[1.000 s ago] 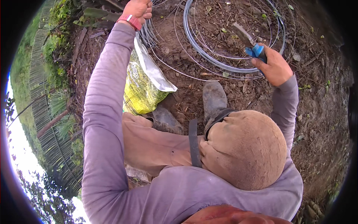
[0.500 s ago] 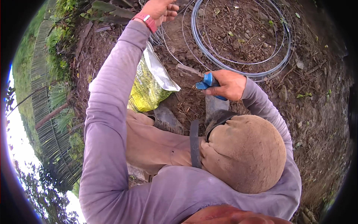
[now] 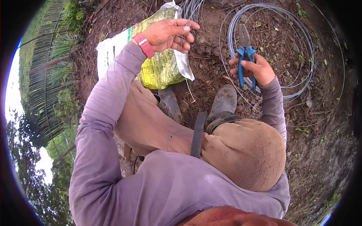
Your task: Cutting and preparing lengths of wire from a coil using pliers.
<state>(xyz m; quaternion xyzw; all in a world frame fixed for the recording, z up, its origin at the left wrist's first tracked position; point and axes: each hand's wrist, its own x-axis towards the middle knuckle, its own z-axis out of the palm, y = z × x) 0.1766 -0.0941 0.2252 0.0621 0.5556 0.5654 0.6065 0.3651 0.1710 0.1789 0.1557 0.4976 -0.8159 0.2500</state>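
My left hand (image 3: 166,35), with a red watch strap at the wrist, is closed on a thin wire (image 3: 187,84). One end of this wire hangs down past the sack toward my boots. In my right hand (image 3: 261,71) is a pair of pliers (image 3: 241,69) with blue handles, its metal jaws pointing away from me. The pliers' handles look slightly apart. Beyond the right hand a large coil of grey wire (image 3: 310,49) lies on the soil. Behind the left hand rests a yellow-green and white sack (image 3: 158,73).
A bundle of grey wire (image 3: 193,9) lies past the sack. My rubber boots (image 3: 224,100) stand on brown soil strewn with twigs and stones. Loose wire (image 3: 336,39) curves across the ground at the right. Palm fronds (image 3: 45,90) and greenery border the left.
My left hand has come back toward me, and a hanging wire now shows in it. The right hand has moved right and away, turning the pliers jaws-outward.
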